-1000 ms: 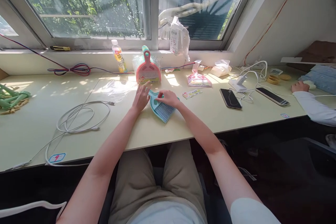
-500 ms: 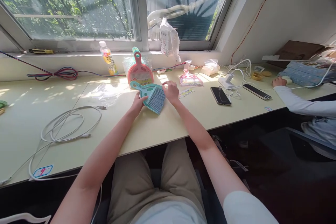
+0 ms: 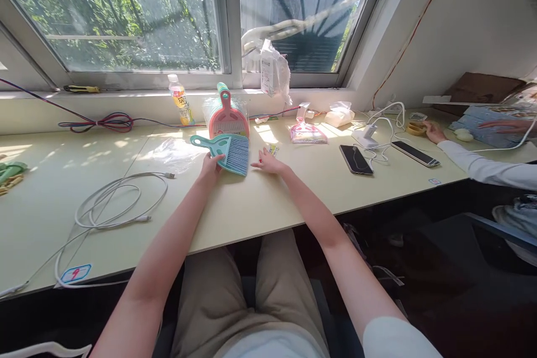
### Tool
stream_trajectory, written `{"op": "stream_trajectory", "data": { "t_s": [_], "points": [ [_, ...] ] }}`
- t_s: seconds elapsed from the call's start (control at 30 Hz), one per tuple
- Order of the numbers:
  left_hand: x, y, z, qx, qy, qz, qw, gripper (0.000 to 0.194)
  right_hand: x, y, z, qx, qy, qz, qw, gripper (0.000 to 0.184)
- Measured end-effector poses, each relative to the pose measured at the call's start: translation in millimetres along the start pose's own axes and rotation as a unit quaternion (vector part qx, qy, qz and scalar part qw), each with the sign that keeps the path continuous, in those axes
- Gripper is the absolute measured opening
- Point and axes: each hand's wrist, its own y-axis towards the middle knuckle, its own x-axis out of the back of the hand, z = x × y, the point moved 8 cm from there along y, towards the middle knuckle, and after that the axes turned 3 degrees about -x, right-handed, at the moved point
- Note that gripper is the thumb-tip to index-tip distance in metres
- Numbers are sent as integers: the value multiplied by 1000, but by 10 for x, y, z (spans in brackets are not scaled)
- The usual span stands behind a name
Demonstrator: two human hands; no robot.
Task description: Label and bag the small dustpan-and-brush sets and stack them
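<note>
My left hand [image 3: 211,166] is closed around a teal mini dustpan and brush set [image 3: 229,151], gripping it at its lower left edge. The set is tilted above the table, its pale bristles facing me and its handle pointing left. To the right of the bristles, my right hand [image 3: 271,164] is low at the tabletop, with its fingers on a small yellow and white printed label [image 3: 273,150]; part of the label shows beyond the fingers. Behind the teal set stands a stack of dustpan sets [image 3: 229,117], a coral one in front, with clear plastic around it.
A pink wrapped dustpan set [image 3: 308,133], a phone [image 3: 356,159], a second phone [image 3: 415,153] and a charger with white cables [image 3: 367,135] lie rightward. A co-worker's hand [image 3: 434,132] touches a tape roll. Leftward are a coiled cable [image 3: 121,193], clear film [image 3: 176,155] and a bottle [image 3: 181,102].
My right hand has left the bristles and gone down to the table; the label has shifted left with it. The teal set has turned and moved left. The co-worker's hand has reached the tape roll.
</note>
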Motion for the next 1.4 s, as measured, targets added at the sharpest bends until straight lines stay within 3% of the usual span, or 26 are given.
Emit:
{"op": "stream_trajectory", "data": {
  "t_s": [0.07,0.1,0.2,0.27,0.43,0.53,0.6,0.67,0.8,0.93,1.07,1.2,1.4],
  "points": [
    [12,11,8,-3,-3,0,1000,38,-84,-45,160,53,15,44,998,85],
    [33,19,13,-3,-2,-8,1000,38,-103,-72,213,71,19,60,996,81],
    [95,51,24,0,-1,-29,1000,38,-73,-147,335,129,15,65,989,40],
    [125,73,30,3,-4,-38,999,37,-10,-159,358,144,1,38,989,28],
    [180,88,61,19,-16,-70,997,34,314,-119,228,67,16,-110,992,36],
    [127,53,80,20,-32,-57,998,39,602,-223,117,3,83,-246,966,40],
    [50,11,88,16,-54,-37,998,43,724,-352,144,10,121,-332,935,43],
    [-42,-42,77,3,-85,-15,996,47,702,-449,294,57,126,-366,920,42],
    [-226,-156,0,-36,-139,35,989,48,329,-492,747,171,68,-292,939,37],
    [-304,-224,-64,-61,-138,54,987,53,137,-522,971,207,50,-247,945,39],
    [-294,-225,-95,-75,-113,45,990,66,184,-540,972,200,87,-223,950,43],
    [-287,-221,-92,-81,-92,35,992,74,223,-541,891,150,141,-214,955,46],
    [-338,-257,-95,-89,-83,43,992,78,309,-520,792,137,218,-277,926,53]
  ]
}}
